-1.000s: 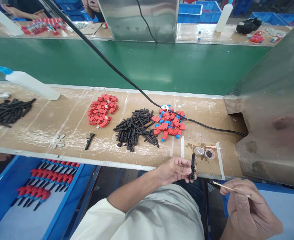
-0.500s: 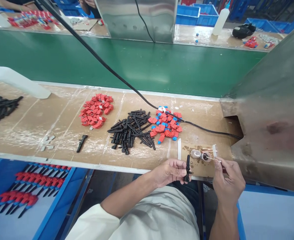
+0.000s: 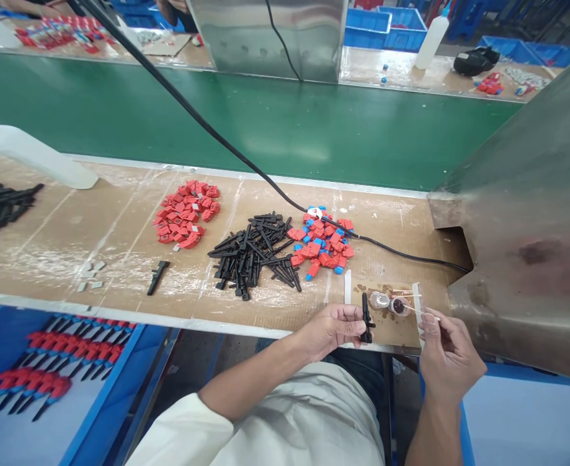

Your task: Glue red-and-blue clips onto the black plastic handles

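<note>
My left hand (image 3: 333, 330) pinches a black toy-gun-shaped plastic part (image 3: 365, 321), held upright over the front edge of the bench. Between the fingertips of my right hand (image 3: 449, 353) is a thin cotton swab (image 3: 416, 311). Its far tip reaches into a small cup of dark liquid (image 3: 400, 307). Touching that cup on the left is a second small clear cup (image 3: 380, 299). Similar thin sticks (image 3: 405, 292) lie just behind the cups. Left of my hands are a pile of black gun-shaped parts (image 3: 248, 255) and a heap of red-and-blue parts (image 3: 326, 246).
Farther left lie red parts (image 3: 187, 213), a single black part (image 3: 158, 278) and grey chips (image 3: 90, 275). A black cable (image 3: 192, 113) crosses the bench. A metal housing (image 3: 517, 239) stands at right. Below left, a blue bin (image 3: 95, 401) holds assembled pieces. A green belt (image 3: 265, 123) runs behind.
My right hand has drawn slightly right and down with the swab, whose tip remains at the dark cup. The black part in my left hand has risen slightly and turned a little.
</note>
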Available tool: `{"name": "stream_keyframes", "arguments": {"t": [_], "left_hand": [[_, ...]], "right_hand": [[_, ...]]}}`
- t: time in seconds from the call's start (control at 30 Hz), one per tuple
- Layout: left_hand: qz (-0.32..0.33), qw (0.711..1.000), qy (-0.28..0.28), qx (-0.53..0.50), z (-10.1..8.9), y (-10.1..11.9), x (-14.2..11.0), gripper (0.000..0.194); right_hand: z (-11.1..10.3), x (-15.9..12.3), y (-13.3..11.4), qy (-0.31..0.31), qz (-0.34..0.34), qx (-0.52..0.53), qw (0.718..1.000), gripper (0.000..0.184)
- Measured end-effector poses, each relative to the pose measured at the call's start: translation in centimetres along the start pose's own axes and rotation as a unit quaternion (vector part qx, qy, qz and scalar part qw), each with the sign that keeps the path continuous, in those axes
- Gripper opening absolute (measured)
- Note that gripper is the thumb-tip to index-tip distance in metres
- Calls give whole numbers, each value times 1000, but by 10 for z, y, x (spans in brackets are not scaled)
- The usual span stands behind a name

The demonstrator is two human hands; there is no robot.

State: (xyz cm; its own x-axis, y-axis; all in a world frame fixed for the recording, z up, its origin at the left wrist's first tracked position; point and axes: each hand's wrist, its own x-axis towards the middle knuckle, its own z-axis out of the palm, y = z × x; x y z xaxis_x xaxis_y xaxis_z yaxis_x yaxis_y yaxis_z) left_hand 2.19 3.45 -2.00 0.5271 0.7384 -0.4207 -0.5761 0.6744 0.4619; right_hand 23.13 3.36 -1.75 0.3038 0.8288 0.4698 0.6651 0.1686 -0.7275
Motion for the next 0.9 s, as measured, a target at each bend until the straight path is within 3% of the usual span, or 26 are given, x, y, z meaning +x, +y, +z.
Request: {"name": "stream_keyframes", "arguments": {"t": [0.1,0.17,0.37,0.53,0.67,0.8,0.9], "left_hand": [[16,1000,16,-5,3,-2,5,52],[20,1000,22,-7,4,-3,7,53],[27,999,32,-7,8,-3,10,53],[32,999,30,-5,8,-3,9,54],[35,999,27,-3,8,-3,8,53],[36,999,25,-6,8,-4,8,54],[37,999,28,-10,9,-3,9,55]], "right_hand": [[2,-3,4,17,91,42,995,27],[2,-5,5,17,110,66,992,29],[-3,-8,4,-29,21,47,998,23],[-3,-10,3,-5,-39,21,999,19],[-2,-10,3,-25,-76,-22,997,21],[1,-13,1,-11,-39,-7,999,23],[4,-14,-2,23,87,61,994,29]]}}
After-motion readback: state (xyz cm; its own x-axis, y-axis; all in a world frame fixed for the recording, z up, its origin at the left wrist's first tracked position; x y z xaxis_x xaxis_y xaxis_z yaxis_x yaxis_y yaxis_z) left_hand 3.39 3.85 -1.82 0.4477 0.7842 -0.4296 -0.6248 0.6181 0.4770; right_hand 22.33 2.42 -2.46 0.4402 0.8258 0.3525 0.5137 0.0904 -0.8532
